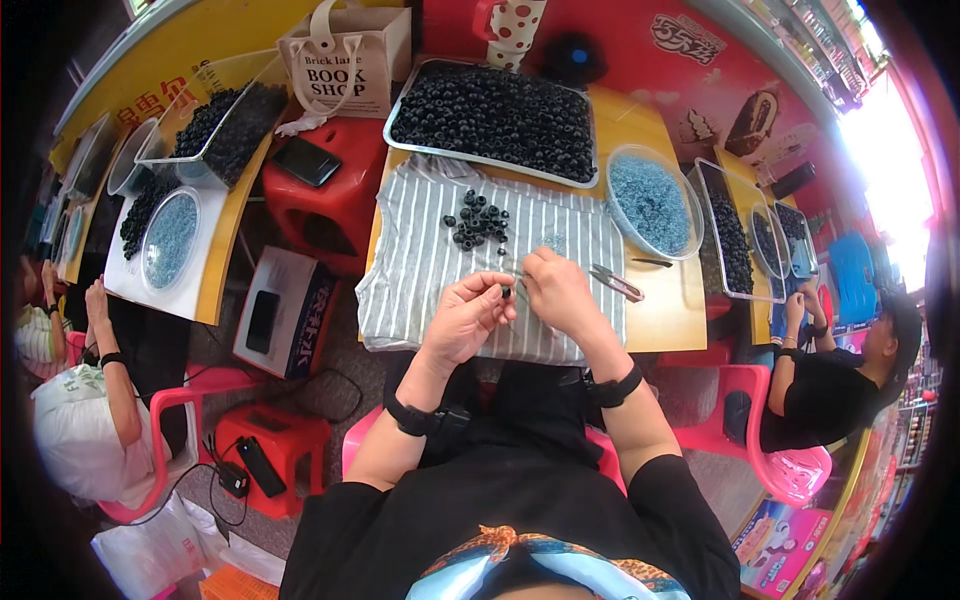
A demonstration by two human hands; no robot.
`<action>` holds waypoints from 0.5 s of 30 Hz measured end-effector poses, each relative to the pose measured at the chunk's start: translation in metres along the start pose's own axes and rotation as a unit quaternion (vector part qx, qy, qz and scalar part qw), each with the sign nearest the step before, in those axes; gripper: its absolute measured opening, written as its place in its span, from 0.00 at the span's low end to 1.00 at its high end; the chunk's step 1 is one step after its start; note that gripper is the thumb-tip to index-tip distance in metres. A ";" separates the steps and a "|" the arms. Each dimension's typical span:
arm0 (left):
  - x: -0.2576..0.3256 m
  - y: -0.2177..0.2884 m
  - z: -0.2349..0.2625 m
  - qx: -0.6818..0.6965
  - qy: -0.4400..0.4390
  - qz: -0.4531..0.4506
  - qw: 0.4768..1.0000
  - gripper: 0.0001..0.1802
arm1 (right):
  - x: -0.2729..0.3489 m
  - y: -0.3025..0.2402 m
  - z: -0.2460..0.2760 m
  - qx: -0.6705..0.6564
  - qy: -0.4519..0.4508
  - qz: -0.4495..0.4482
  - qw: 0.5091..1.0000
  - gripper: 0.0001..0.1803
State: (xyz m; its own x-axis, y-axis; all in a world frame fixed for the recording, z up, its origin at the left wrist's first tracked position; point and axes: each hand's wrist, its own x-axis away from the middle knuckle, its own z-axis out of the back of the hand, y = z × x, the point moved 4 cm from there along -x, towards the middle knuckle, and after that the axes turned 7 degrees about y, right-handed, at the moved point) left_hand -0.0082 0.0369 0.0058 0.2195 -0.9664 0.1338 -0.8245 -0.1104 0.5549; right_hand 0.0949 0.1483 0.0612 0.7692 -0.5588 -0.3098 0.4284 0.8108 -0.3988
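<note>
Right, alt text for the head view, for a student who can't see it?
A person's left hand pinches a round black bead, right hand beside it, over a grey-and-white striped cloth. Loose black beads lie on it; beyond is a rectangular tray full of them, and to the right a round clear tub of blue beads.

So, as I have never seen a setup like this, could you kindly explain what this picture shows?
There is no robot here: these are a person's bare hands, seen from above by a wide fisheye camera worn on the head, which is why straight edges bend. The left hand pinches a small black piece; the right hand is close beside it, but its fingertips are too unclear to tell what they hold. On the table lie a striped cloth with loose black pieces, snips, a tray of black pieces and a bowl of bluish bits.
</note>
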 end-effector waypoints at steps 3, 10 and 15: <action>0.002 0.002 0.001 0.006 0.003 0.003 1.000 0.12 | 0.002 -0.003 0.007 -0.112 0.005 -0.048 0.993 0.04; 0.001 0.002 -0.001 0.010 0.005 0.003 1.000 0.11 | 0.021 -0.035 0.020 -0.384 0.122 -0.041 0.914 0.03; -0.001 0.000 -0.001 0.001 -0.011 -0.005 1.000 0.11 | 0.023 -0.047 0.022 -0.347 0.160 -0.002 0.924 0.05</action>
State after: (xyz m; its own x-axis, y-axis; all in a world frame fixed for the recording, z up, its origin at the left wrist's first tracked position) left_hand -0.0075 0.0380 0.0067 0.2157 -0.9702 0.1105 -0.8237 -0.1200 0.5542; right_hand 0.1028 0.1018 0.0918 0.5407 -0.6740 -0.5032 -0.0628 0.5643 -0.8232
